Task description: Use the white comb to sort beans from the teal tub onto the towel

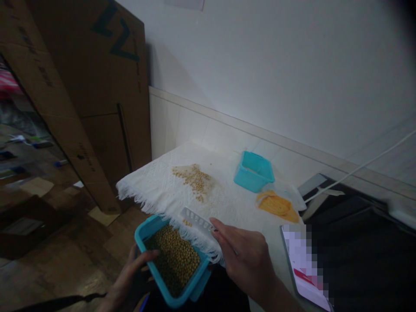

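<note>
My left hand grips the left rim of a turquoise plastic tub, its thumb hooked over the edge. The tub is held just below the table's fringed edge and holds yellow soybeans, with a darker greenish area on its left side. Pinched in my right hand is a flat white slotted plastic piece, lying on the white cloth near the fringe. A few soybeans lie beside that piece, close to the tub. Farther back, a loose patch of soybeans is spread on the cloth.
A second turquoise tub stands at the back of the table, its contents unclear. Beside it lies an orange-yellow item with clear plastic. A phone-like device rests on the right. A tall cardboard box stands left, by the white wall.
</note>
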Demonstrator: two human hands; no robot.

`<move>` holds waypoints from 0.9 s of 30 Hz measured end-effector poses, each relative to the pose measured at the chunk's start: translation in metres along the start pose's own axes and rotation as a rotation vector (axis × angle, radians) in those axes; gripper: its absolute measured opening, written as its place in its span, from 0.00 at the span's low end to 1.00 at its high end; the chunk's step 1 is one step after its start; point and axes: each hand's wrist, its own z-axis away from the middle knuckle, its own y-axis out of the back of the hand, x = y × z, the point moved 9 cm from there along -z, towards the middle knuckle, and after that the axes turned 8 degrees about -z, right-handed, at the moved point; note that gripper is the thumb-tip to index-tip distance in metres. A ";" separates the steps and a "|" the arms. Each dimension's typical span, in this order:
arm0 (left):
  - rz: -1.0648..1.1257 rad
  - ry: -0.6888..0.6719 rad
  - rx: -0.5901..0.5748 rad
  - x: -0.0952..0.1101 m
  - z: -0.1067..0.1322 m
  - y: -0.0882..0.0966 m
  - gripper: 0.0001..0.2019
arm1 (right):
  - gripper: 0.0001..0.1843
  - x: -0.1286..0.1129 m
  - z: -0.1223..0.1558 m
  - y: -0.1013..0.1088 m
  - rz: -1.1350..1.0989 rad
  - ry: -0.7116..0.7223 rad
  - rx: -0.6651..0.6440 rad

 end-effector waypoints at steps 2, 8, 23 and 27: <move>0.002 -0.006 -0.009 0.000 0.001 -0.001 0.48 | 0.21 -0.002 -0.001 0.004 -0.005 -0.008 0.009; 0.005 0.011 0.011 -0.002 0.000 0.000 0.50 | 0.16 0.026 -0.001 0.035 0.139 -0.175 0.121; 0.007 -0.017 0.049 -0.008 -0.011 0.019 0.59 | 0.19 0.157 0.044 0.018 -0.306 -0.720 0.175; 0.008 0.021 0.023 -0.007 -0.007 0.006 0.58 | 0.20 0.189 0.051 0.042 -0.289 -0.776 0.192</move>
